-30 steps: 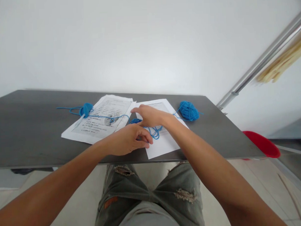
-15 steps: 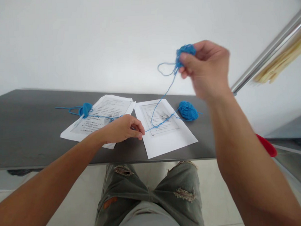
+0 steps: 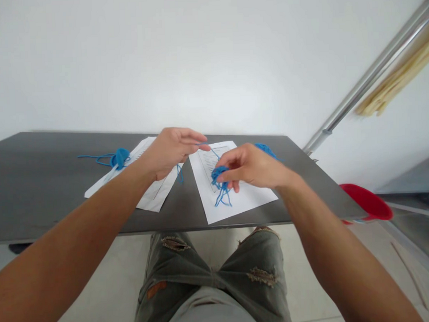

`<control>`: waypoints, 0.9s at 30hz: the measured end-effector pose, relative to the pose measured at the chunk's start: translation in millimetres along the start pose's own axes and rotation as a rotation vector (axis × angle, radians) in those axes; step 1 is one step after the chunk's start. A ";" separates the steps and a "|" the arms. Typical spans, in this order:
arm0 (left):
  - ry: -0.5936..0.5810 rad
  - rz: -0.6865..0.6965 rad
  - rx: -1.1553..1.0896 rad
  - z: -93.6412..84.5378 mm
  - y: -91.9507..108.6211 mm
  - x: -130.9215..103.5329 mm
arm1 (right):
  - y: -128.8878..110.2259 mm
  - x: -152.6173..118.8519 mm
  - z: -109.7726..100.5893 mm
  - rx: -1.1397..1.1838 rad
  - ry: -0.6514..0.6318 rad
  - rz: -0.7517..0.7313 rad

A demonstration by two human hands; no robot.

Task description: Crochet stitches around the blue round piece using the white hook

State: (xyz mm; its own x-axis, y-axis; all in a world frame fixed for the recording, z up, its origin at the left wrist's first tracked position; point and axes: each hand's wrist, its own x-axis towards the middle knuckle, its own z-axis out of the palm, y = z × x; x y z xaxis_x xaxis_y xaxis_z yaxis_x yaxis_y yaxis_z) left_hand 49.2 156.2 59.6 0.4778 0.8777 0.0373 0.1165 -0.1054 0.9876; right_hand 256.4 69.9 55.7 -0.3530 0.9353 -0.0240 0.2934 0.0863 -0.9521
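Observation:
My right hand point(image 3: 252, 166) pinches a small bundle of blue yarn point(image 3: 219, 174) over the right sheet, and a few loose loops dangle below it. To its left is my left hand point(image 3: 175, 148), raised over the table with its fingers nearly straight and close together. A yarn strand point(image 3: 214, 154) is caught at those fingertips and runs down towards the bundle. Another short loop of yarn point(image 3: 180, 173) hangs under the left hand. Behind the right hand lies a ball of blue yarn point(image 3: 265, 150), mostly hidden.
Two printed sheets, a left paper point(image 3: 155, 197) and a right paper point(image 3: 211, 205), lie on the dark table point(image 3: 43, 190). A blue piece point(image 3: 120, 158) with trailing yarn sits at the left. A red stool point(image 3: 369, 202) stands beyond the right edge, near a metal rail point(image 3: 360, 90).
My right hand has come down and left with the yarn bundle, from high above the table to over the right sheet. My left hand has risen away from the table, its fingers straighter.

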 end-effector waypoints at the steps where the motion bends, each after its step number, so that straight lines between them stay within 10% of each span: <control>1: -0.005 0.011 0.004 3.0 4.0 -1.4 | 13.0 11.0 9.7 -0.019 0.002 0.042; 6: -0.084 0.070 0.098 13.6 13.6 -16.2 | 44.1 47.3 29.1 -0.160 0.272 0.007; 13: -0.393 -0.010 0.347 5.7 -9.0 -34.3 | -6.9 15.8 -21.5 -0.447 -0.223 0.271; 19: -0.602 0.012 0.586 10.1 -25.7 -41.9 | -8.4 50.8 -4.6 -0.695 0.216 -0.089; 27: -0.632 -0.005 0.590 15.9 -29.9 -41.6 | 28.2 98.9 23.3 -0.809 -0.043 -0.093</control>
State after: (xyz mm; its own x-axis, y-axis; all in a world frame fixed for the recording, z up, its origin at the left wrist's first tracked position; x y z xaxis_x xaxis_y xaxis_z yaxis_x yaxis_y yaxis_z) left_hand 39.6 115.4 26.0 0.8501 0.4729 -0.2316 0.4694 -0.4814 0.7402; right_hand 209.0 156.8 19.4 -0.4363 0.8997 0.0171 0.8062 0.3992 -0.4367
